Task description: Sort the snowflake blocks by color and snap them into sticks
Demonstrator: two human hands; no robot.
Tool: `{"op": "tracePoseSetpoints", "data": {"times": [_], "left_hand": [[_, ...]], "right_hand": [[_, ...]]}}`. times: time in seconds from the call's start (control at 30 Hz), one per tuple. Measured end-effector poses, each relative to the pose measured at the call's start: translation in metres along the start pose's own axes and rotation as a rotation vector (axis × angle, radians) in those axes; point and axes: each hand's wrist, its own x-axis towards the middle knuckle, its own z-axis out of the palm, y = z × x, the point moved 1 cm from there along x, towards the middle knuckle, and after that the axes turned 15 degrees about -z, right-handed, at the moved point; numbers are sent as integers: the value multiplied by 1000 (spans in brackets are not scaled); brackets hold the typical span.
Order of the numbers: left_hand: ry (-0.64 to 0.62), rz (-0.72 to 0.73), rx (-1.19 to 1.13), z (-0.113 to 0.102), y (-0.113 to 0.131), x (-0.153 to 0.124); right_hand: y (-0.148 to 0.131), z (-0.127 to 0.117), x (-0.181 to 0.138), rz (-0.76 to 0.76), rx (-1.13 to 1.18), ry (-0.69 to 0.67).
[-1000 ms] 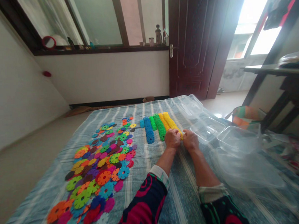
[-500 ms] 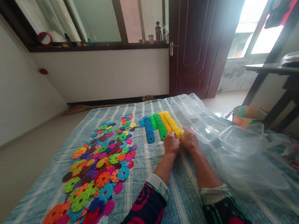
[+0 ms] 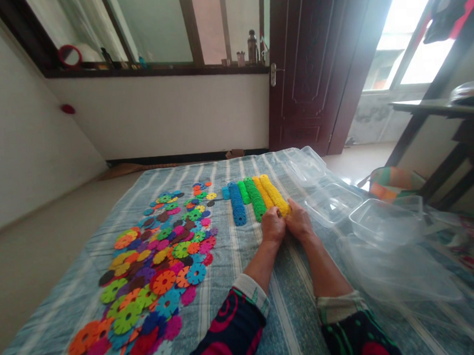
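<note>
A long stack of yellow notched discs [image 3: 274, 195] lies on the striped bedsheet [image 3: 225, 317], its near end between my two hands. My left hand [image 3: 272, 224] is closed at that end, with an orange stack [image 3: 263, 193] just beyond it. My right hand [image 3: 298, 220] is closed on the right side of the same yellow end, fingertips close to the left hand. What the fingers pinch is mostly hidden. To the left lie a long green stack [image 3: 255, 199], a short light green stack [image 3: 244, 192], a long blue stack [image 3: 237, 204] and a short light blue one [image 3: 225, 193].
Loose notched discs [image 3: 161, 257] in many colours spread over the left of the bed. Clear plastic boxes [image 3: 384, 222] and lids [image 3: 333, 204] lie on the right. Beyond the bed stand a dark red door [image 3: 306, 71] and a window ledge [image 3: 154, 73] with a bottle [image 3: 252, 48].
My right hand has drawn in slightly, closer to my left hand at the yellow stack's end. The stacks and loose discs keep their places; the view has shifted a little.
</note>
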Motion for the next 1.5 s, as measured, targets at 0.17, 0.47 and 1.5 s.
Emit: {"op": "tracePoseSetpoints", "data": {"times": [0.17, 0.47, 1.5], "left_hand": [[7, 7, 7, 0, 0, 1], [9, 8, 11, 1, 2, 5], [14, 5, -61, 3, 0, 5]], "right_hand": [[-4, -4, 0, 25, 34, 11], [-7, -4, 1, 34, 33, 29], [2, 3, 2, -8, 62, 82]]}}
